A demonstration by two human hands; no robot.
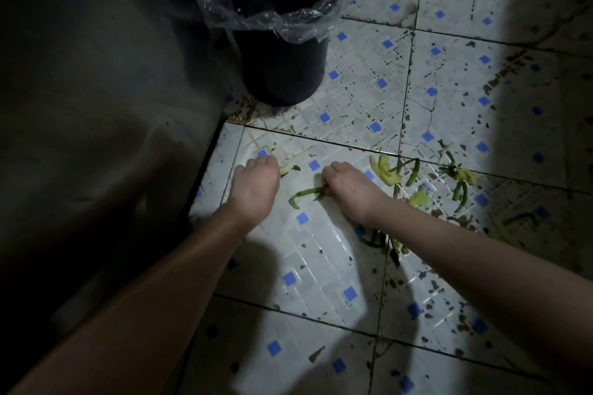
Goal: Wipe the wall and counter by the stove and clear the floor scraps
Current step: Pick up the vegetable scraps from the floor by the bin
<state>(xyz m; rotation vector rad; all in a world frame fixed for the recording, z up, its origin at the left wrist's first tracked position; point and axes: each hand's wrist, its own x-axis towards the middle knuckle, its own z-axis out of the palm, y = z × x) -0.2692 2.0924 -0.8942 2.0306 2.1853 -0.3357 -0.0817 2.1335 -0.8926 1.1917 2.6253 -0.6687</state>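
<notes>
Both of my hands are down on the white tiled floor (321, 250) with blue squares. My left hand (255, 183) curls its fingers over a pale yellow-green scrap (287, 167) near the dark wall. My right hand (348, 187) grips a green stem scrap (305, 194) that sticks out to the left of the fist. More green and yellow vegetable scraps (404, 173) lie scattered to the right of my right hand, and some lie under my right forearm (382, 240).
A black bin (282, 67) lined with a clear plastic bag (256, 9) stands on the floor just beyond my hands. A dark wall or cabinet side (96, 106) fills the left. The floor is speckled with dark dirt, and shadow covers the right edge.
</notes>
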